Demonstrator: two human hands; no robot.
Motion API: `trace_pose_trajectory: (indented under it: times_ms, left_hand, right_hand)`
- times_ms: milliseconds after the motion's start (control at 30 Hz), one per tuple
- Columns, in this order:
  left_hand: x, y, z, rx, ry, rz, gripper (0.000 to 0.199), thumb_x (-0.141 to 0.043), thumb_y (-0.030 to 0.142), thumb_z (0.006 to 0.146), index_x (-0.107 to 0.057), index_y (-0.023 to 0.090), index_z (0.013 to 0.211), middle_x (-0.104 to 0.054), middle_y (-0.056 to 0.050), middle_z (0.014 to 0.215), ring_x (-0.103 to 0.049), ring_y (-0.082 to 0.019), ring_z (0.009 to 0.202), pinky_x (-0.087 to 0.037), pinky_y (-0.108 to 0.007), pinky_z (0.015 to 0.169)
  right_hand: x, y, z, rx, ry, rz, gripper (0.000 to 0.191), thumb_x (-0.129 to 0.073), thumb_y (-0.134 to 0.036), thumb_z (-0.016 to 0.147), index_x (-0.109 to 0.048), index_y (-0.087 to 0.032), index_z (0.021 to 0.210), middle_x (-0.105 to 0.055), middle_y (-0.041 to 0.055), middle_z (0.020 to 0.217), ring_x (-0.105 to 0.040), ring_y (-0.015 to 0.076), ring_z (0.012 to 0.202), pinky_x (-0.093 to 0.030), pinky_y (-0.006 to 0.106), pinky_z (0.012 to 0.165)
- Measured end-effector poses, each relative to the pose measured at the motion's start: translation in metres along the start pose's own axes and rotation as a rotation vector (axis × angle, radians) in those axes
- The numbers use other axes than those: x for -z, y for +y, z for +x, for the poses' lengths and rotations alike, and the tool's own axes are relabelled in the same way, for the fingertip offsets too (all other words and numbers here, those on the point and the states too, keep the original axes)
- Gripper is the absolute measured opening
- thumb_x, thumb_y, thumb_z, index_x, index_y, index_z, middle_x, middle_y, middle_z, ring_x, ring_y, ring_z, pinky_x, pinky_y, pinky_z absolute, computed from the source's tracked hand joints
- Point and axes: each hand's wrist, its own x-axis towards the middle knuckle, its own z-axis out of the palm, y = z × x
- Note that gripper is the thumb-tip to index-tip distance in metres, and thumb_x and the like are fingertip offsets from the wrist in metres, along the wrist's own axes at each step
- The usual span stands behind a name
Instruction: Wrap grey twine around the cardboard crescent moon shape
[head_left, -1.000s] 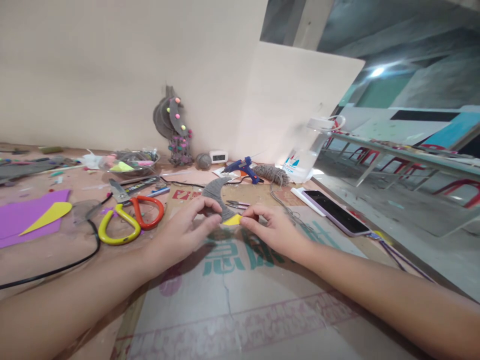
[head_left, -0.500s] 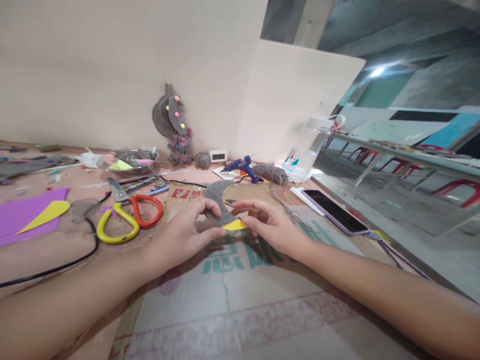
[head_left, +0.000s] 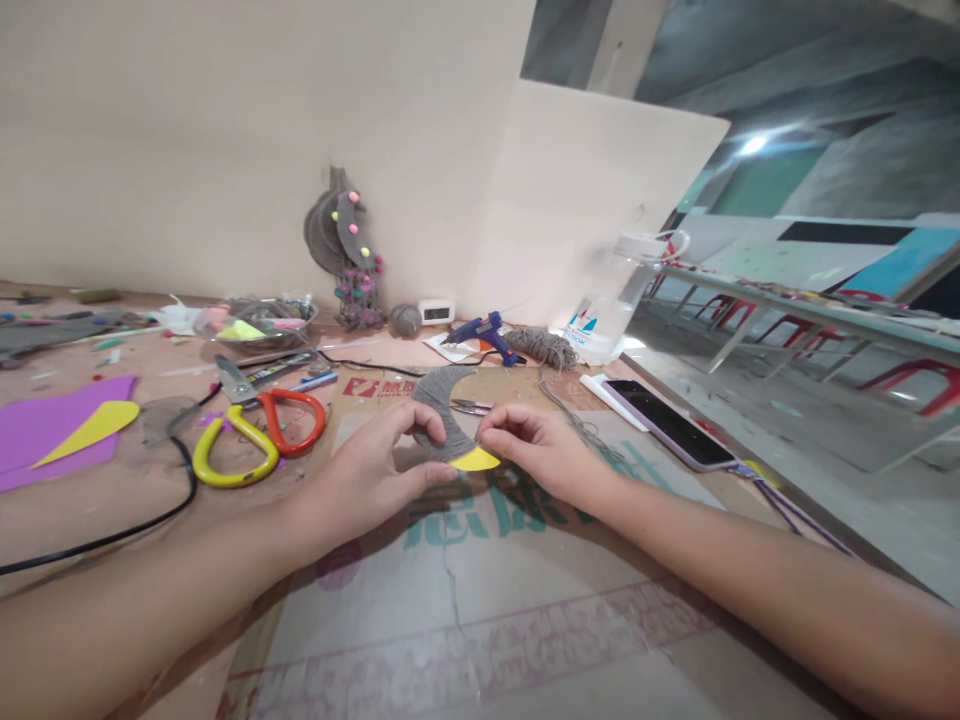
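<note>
My left hand (head_left: 401, 455) grips a crescent (head_left: 442, 405) wrapped in grey yarn, thumb below and fingers on its outer side. Its lower tip is bare yellow (head_left: 476, 460). Beside that tip, my right hand (head_left: 529, 440) is closed in a pinch at the crescent's inner edge; what lies between the fingertips is too small to make out. Small metal snips or tweezers (head_left: 471, 407) lie just behind the crescent, partly hidden. Loose grey yarn (head_left: 551, 348) sits further back, with a strand trailing behind my right hand.
Scissors (head_left: 274, 435) with yellow and red handles, purple sheets (head_left: 60, 420) and a black cable lie left. Behind stand a blue glue gun (head_left: 480, 335), a small clock (head_left: 436, 312) and a decorated grey hanging (head_left: 349, 240). A phone (head_left: 671, 425) and a bottle (head_left: 607, 300) are right.
My right hand's fingers have drawn together into a tighter pinch. The crescent has shifted slightly right and down, and more of its yellow tip shows.
</note>
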Motion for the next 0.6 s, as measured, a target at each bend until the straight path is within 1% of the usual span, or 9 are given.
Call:
trace_pose_trajectory:
  times_ms: [100, 200, 233, 300, 333, 400, 433, 500, 600]
  left_hand:
    - [0.0, 0.001, 0.001, -0.002, 0.003, 0.005, 0.017, -0.059, 0.03, 0.077, -0.048, 0.022, 0.088, -0.055, 0.0, 0.085, -0.052, -0.015, 0.078, -0.042, -0.027, 0.069]
    - [0.0, 0.001, 0.002, 0.009, 0.01, 0.012, 0.02, -0.062, 0.03, 0.074, -0.049, 0.022, 0.087, -0.056, 0.0, 0.085, -0.052, -0.016, 0.079, -0.042, -0.027, 0.069]
    - [0.0, 0.001, 0.002, 0.013, 0.011, 0.003, 0.021, -0.063, 0.03, 0.074, -0.049, 0.022, 0.087, -0.056, 0.0, 0.085, -0.052, -0.016, 0.079, -0.042, -0.027, 0.069]
    - [0.0, 0.0, 0.002, 0.023, 0.02, -0.032, 0.018, -0.058, 0.032, 0.077, -0.049, 0.021, 0.088, -0.055, 0.0, 0.086, -0.052, -0.016, 0.079, -0.042, -0.027, 0.069]
    - [0.0, -0.001, 0.002, 0.027, 0.033, -0.056, 0.013, -0.053, 0.032, 0.081, -0.049, 0.021, 0.088, -0.054, 0.0, 0.085, -0.051, -0.016, 0.079, -0.042, -0.027, 0.069]
    - [0.0, -0.004, 0.003, 0.039, 0.084, -0.098, 0.012, -0.041, 0.031, 0.088, -0.049, 0.021, 0.089, -0.053, 0.0, 0.084, -0.051, -0.015, 0.078, -0.041, -0.027, 0.07]
    - [0.001, -0.006, 0.004, 0.051, 0.109, -0.11, 0.014, -0.038, 0.03, 0.089, -0.048, 0.021, 0.088, -0.053, 0.0, 0.083, -0.051, -0.015, 0.079, -0.041, -0.027, 0.071]
    - [0.001, -0.008, 0.005, 0.069, 0.148, -0.133, 0.015, -0.036, 0.03, 0.09, -0.047, 0.022, 0.089, -0.052, 0.0, 0.084, -0.05, -0.014, 0.081, -0.041, -0.027, 0.073]
    - [-0.001, -0.011, 0.005, 0.079, 0.166, -0.176, 0.011, -0.037, 0.029, 0.09, -0.046, 0.022, 0.092, -0.052, 0.0, 0.089, -0.051, -0.014, 0.085, -0.043, -0.028, 0.077]
  right_hand:
    - [0.0, 0.0, 0.0, -0.002, -0.009, -0.021, 0.018, -0.057, -0.034, 0.079, -0.061, -0.016, 0.077, -0.054, -0.0017, 0.066, -0.048, 0.0087, 0.059, -0.039, 0.021, 0.055]
    - [0.003, 0.001, 0.003, -0.03, 0.001, -0.06, 0.025, -0.048, -0.036, 0.084, -0.063, -0.017, 0.093, -0.055, -0.0006, 0.069, -0.046, 0.0087, 0.055, -0.039, 0.021, 0.052]
    - [0.005, 0.002, 0.005, -0.028, 0.036, -0.065, 0.028, -0.045, -0.036, 0.086, -0.061, -0.017, 0.1, -0.056, 0.0, 0.072, -0.046, 0.0088, 0.054, -0.039, 0.022, 0.051]
    - [0.011, 0.003, 0.008, 0.021, 0.174, -0.046, 0.032, -0.042, -0.037, 0.087, -0.054, -0.019, 0.11, -0.056, 0.0008, 0.078, -0.045, 0.009, 0.052, -0.038, 0.022, 0.049]
    - [0.013, 0.003, 0.009, 0.06, 0.252, -0.031, 0.03, -0.042, -0.037, 0.087, -0.052, -0.019, 0.109, -0.055, 0.0006, 0.078, -0.045, 0.0092, 0.053, -0.038, 0.022, 0.049]
    - [0.016, 0.003, 0.009, 0.119, 0.346, -0.036, 0.023, -0.044, -0.038, 0.086, -0.053, -0.019, 0.095, -0.051, -0.0014, 0.072, -0.044, 0.0094, 0.053, -0.038, 0.022, 0.049]
    - [0.015, 0.002, 0.008, 0.123, 0.336, -0.066, 0.021, -0.045, -0.038, 0.086, -0.053, -0.019, 0.086, -0.049, -0.0023, 0.067, -0.044, 0.0096, 0.053, -0.038, 0.022, 0.05]
    - [0.01, 0.001, 0.005, 0.085, 0.226, -0.135, 0.022, -0.05, -0.038, 0.083, -0.053, -0.018, 0.076, -0.049, -0.0023, 0.063, -0.046, 0.0105, 0.056, -0.038, 0.022, 0.052]
    - [-0.001, -0.001, 0.0, 0.04, 0.057, -0.153, 0.019, -0.055, -0.037, 0.079, -0.056, -0.018, 0.083, -0.055, -0.0005, 0.07, -0.05, 0.0118, 0.061, -0.04, 0.023, 0.055]
